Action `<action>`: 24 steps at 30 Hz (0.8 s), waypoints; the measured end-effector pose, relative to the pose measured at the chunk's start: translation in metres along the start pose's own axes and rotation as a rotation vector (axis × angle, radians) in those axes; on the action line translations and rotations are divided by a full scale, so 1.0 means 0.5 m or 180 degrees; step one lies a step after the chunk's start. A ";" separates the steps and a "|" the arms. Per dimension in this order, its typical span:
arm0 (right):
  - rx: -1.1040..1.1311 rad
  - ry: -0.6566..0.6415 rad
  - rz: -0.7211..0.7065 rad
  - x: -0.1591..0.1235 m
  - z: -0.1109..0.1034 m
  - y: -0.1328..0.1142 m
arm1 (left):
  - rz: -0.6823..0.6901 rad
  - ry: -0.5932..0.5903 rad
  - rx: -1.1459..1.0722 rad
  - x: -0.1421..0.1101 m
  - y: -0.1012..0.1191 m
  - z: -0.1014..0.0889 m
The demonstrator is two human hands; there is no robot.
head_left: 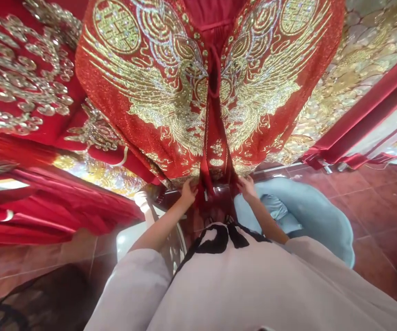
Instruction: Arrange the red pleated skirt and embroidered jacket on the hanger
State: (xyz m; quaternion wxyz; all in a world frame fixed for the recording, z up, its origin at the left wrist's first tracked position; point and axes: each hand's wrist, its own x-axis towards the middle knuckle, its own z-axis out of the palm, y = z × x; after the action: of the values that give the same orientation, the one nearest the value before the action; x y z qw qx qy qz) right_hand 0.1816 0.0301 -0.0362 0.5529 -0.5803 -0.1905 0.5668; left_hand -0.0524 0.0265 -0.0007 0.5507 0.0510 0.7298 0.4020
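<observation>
A red jacket (pixel 122 92) with gold and silver phoenix embroidery hangs open before me, its two front panels spread apart. My left hand (pixel 188 192) is closed with its fingers pinched on the lower edge of the left front panel. On the other side, my right hand (pixel 247 187) pinches the bottom corner of the right front panel. Between the panels shows a red under-layer (pixel 217 151) with small gold motifs and a narrow red strip. A red cord loop (pixel 214 76) dangles at the centre top. My fingertips are partly hidden by the cloth.
Beaded red garments (pixel 22 78) hang at the left and a gold sequinned one (pixel 357 69) at the right. A light blue armchair (pixel 329 216) stands at my right, a white chair (pixel 129 236) at my left. A dark mesh object (pixel 43 299) lies lower left on red tiles.
</observation>
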 end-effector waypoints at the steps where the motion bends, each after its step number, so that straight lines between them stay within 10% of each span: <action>1: 0.0087 -0.0117 0.0086 0.004 -0.008 -0.007 | 0.0016 0.0042 -0.0185 -0.006 -0.004 0.004; 12: 0.0614 -0.0787 0.0428 -0.057 -0.006 -0.020 | 0.0122 -0.0246 -0.1171 -0.104 -0.033 0.045; 24: 0.0650 -0.0871 0.0394 -0.137 0.052 -0.049 | -0.0084 -0.1575 -0.0794 -0.165 -0.001 0.042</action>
State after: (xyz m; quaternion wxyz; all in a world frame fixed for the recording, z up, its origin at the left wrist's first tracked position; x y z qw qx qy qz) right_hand 0.1491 -0.0092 0.0220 0.5419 -0.4492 -0.1693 0.6898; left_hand -0.0026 -0.0053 0.0606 0.7194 0.0700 0.5185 0.4568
